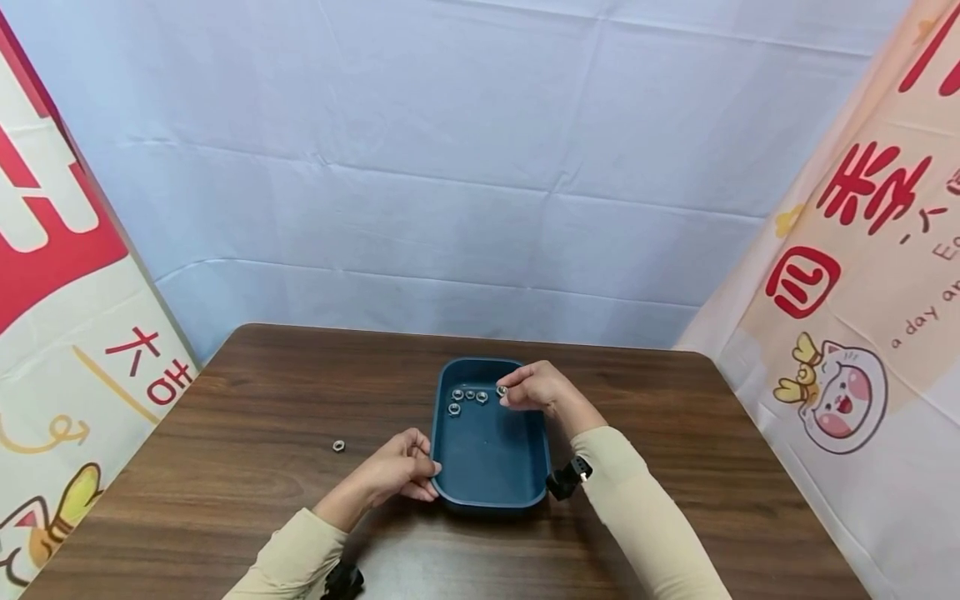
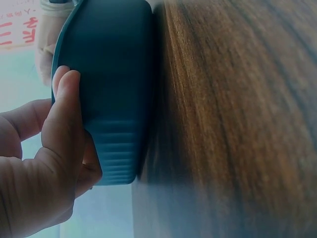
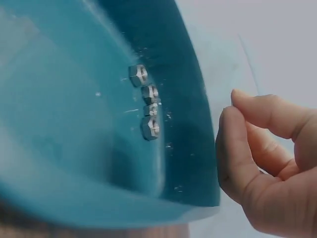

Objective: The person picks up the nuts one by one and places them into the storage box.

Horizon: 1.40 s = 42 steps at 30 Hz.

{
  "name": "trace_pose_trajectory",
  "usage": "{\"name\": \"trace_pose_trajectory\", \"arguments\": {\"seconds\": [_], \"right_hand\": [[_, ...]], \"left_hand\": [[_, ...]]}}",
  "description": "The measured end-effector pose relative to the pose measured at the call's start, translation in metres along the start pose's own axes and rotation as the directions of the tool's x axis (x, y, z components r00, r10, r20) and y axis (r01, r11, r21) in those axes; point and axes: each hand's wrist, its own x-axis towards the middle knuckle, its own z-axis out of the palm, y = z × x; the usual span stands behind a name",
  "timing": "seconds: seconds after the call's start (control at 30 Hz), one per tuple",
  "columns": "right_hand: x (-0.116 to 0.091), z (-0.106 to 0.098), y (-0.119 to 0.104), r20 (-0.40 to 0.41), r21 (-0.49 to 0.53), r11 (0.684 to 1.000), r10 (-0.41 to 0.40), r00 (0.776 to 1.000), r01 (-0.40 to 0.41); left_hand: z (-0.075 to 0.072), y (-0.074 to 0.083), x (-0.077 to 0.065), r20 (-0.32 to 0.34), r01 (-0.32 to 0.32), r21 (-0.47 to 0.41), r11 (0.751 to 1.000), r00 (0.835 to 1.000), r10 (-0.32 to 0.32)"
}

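Note:
A blue plastic tray [image 1: 491, 467] stands on the table. My left hand [image 1: 401, 468] holds its left rim near the front corner, thumb on the rim and fingers against the outer wall; the left wrist view shows this hand [image 2: 54, 148] close up. Several metal hex nuts [image 1: 470, 395] lie in the tray's far left part, also visible as nuts [image 3: 150, 110] in the right wrist view. Over the far right of the tray, my right hand [image 1: 542, 390] pinches another hex nut [image 1: 502, 391] between thumb and fingers. That nut is hidden by the fingers in the right wrist view.
One loose hex nut [image 1: 339, 447] lies on the brown wooden table [image 1: 285, 392], left of the tray. A pale cloth [image 1: 450, 208] hangs behind the table, with printed banners [image 1: 825, 375] at both sides.

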Motion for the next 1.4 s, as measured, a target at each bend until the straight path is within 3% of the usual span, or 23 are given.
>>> {"name": "trace_pose_trajectory", "arguments": {"seconds": [0.47, 0.8, 1.13, 1.4], "right_hand": [[0.018, 0.019, -0.006, 0.037, -0.088, 0.996, -0.001, 0.999, 0.004], [0.036, 0.034, 0.011, -0.033, -0.132, 0.988, 0.081, 0.996, -0.084], [0.043, 0.05, 0.022, -0.034, -0.293, 0.952, 0.084, 0.996, -0.091], [0.046, 0.059, 0.021, -0.062, -0.312, 0.945, 0.081, 0.995, -0.097]], "left_hand": [[-0.001, -0.001, -0.001, -0.008, 0.009, 0.0, 1.0, 1.0, -0.009], [-0.002, 0.0, -0.001, -0.003, 0.009, 0.0, 1.0, 1.0, -0.009], [0.0, 0.0, 0.0, -0.01, 0.005, 0.009, 1.0, 1.0, -0.005], [0.0, 0.001, 0.0, -0.016, 0.008, 0.007, 1.0, 1.0, -0.008]]}}
